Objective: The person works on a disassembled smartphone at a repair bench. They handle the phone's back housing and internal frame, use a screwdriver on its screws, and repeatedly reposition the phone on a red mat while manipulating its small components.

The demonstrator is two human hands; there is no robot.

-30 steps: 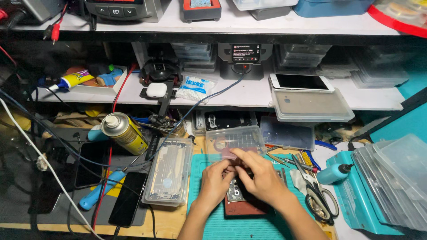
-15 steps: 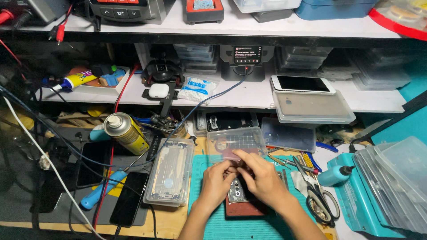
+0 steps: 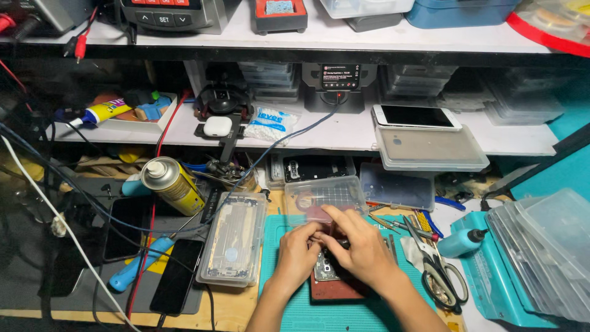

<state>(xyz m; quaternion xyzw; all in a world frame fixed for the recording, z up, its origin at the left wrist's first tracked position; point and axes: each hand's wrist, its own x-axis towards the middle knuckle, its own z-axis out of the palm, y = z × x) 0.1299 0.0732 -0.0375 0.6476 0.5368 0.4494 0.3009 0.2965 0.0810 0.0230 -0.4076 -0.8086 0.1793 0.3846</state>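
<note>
Your left hand (image 3: 299, 250) and right hand (image 3: 359, 246) both pinch the phone board (image 3: 326, 268), steadying it; scissors (image 3: 444, 278) wait at 3 o'clock.

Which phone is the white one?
The phone on the shelf, resting atop a clear plastic box, has a white frame. The two phones on the dark mat are all black.

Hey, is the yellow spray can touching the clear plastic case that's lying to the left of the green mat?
Apart. The head view shows the yellow spray can leaning up and left of the clear plastic case, with dark bench surface and cables between them.
</note>
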